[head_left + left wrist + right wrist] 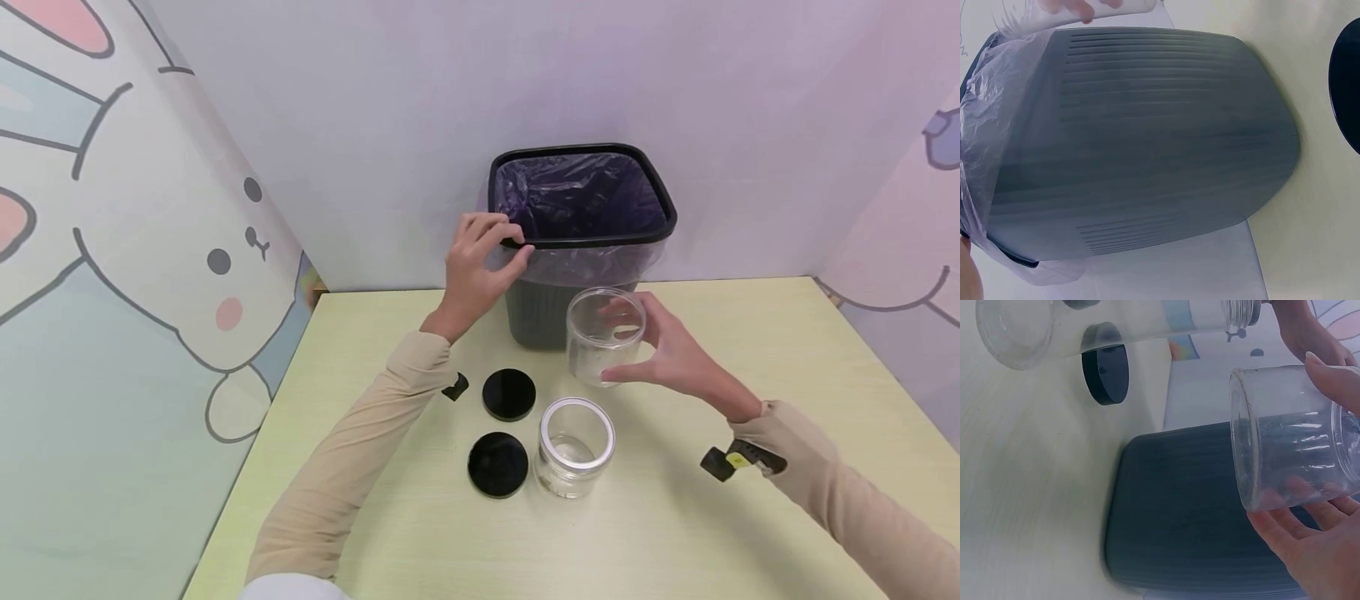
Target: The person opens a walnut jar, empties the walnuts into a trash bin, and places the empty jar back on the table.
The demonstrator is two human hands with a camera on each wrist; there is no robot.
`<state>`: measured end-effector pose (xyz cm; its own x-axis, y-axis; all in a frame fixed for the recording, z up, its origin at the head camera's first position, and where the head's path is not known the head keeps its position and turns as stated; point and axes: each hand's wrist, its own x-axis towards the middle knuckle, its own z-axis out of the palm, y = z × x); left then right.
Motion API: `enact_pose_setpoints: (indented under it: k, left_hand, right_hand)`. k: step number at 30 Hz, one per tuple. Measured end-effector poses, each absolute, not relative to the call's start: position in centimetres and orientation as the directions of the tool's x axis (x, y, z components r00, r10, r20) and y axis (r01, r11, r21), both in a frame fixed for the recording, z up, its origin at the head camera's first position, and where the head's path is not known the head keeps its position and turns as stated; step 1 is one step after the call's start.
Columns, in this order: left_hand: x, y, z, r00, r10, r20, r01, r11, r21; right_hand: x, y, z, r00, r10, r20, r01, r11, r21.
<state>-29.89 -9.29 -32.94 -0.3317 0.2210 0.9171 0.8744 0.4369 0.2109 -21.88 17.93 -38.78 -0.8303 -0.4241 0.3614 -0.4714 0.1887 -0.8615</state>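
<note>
My right hand (667, 354) holds a clear plastic jar (592, 354) above the table, in front of the dark trash bin (536, 312). In the right wrist view the thumb lies along one side of this lidless jar (1297, 437) and the fingers along the other. My left hand (480, 262) pinches the near left part of the bin's black rim, with the thumb outside. A thin translucent bag (607, 265) lines the bin and folds over its rim. A second clear jar (551, 479) stands upright and uncovered on the table.
Two round black lids (509, 394) (498, 464) lie flat on the table, left of the standing jar. The bin stands at the back of the pale yellow table (397, 517), against a white wall (375, 150). A panel with a cartoon rabbit (172, 225) rises on the left.
</note>
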Motion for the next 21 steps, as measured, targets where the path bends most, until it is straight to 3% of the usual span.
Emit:
enact_pose_setpoints:
  k: [21]
  left_hand:
    - [-29.9, -9.3, -33.1, -0.332, 0.218, 0.918, 0.877, 0.43, 0.215]
  right_hand:
    - [-22.6, 17.0, -41.1, -0.839, -0.436, 0.325, -0.442, 0.198, -0.875]
